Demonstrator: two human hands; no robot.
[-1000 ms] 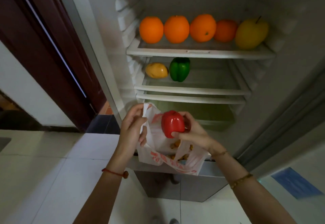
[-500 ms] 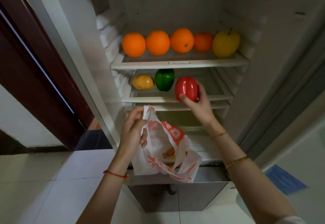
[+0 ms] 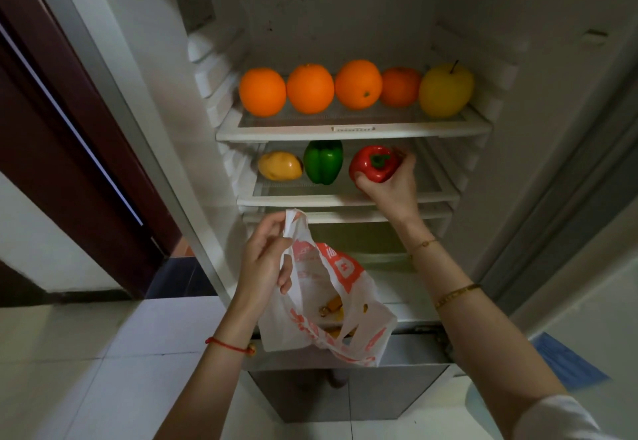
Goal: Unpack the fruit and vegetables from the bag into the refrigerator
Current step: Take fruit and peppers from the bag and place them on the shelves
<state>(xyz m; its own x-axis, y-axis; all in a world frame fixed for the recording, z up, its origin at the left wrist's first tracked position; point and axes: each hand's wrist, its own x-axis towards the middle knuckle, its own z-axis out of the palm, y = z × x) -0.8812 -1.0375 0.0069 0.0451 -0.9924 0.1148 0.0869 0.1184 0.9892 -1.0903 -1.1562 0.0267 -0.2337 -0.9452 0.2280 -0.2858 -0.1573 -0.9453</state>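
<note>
My right hand point(image 3: 390, 185) grips a red bell pepper point(image 3: 373, 167) from below and behind, just over the second shelf point(image 3: 438, 194) of the open refrigerator, stem facing me. A green bell pepper point(image 3: 323, 166) and a yellow mango point(image 3: 279, 165) stand to its left on that shelf. My left hand point(image 3: 266, 256) pinches the handle of a white and orange plastic bag point(image 3: 331, 305) that hangs in front of the lower fridge. Yellow-orange items show inside the bag's open mouth.
The top shelf point(image 3: 352, 128) carries several oranges point(image 3: 310, 88) and a yellow apple point(image 3: 445, 90) at its right end. Right of the red pepper the second shelf is bare. A dark red door point(image 3: 58, 122) stands left. White floor tiles lie below.
My right hand lifted the red pepper out of the bag and carried it up and into the second shelf, beside the green pepper. The left hand kept hold of the bag.
</note>
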